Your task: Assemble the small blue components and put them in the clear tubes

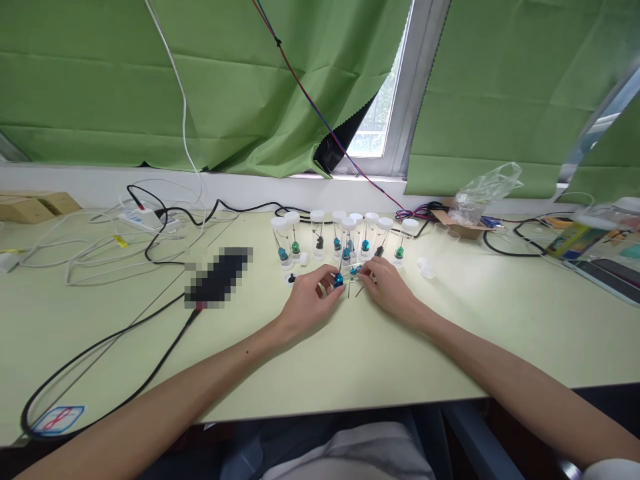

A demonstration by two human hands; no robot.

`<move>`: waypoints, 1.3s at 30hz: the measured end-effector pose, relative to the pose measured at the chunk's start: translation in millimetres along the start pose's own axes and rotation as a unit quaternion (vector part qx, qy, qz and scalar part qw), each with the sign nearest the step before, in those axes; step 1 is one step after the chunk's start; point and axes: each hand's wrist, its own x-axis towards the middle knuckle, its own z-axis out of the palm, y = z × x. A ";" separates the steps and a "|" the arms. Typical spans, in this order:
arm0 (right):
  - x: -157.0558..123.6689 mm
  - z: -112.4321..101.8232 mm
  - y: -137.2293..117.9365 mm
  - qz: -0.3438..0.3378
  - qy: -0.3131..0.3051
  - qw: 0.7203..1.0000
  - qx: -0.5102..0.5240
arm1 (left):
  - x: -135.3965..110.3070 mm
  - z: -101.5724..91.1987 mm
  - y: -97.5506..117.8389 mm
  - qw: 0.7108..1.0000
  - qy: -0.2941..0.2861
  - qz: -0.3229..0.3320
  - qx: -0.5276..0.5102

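My left hand (311, 293) is closed around a small shiny blue metal piece (339, 280) with a thin rod standing up from it. Beside it, the fingers of my right hand (387, 285) pinch at another small blue metal part (355, 269); the fingertips partly cover it. Thin dark pins (349, 291) lie on the table between both hands. Just behind stand several clear tubes (319, 237) with white caps, holding blue, green or black pieces with rods. Left of my left hand, a white cap (290, 279) has a small black part on it.
More white caps (427, 269) lie right of the tubes. A dark blurred-out device (219, 277) with a black cable sits at left, near a white power strip (145, 219). At the back right are a cardboard box (460, 225) with a plastic bag (485, 190) and a phone-like slab (603, 280).
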 end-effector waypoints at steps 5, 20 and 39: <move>-1.1 0.4 -2.0 -0.014 0.025 0.999 0.036 | 1.6 0.1 -0.7 0.999 0.000 -0.034 -0.019; -2.8 -0.7 -12.3 0.012 0.048 0.983 0.178 | 4.1 -1.0 -0.9 0.988 -0.024 -0.092 -0.123; -3.7 2.6 -19.3 0.090 -0.031 0.901 0.423 | 3.0 -1.1 1.0 0.972 -0.078 -0.121 -0.185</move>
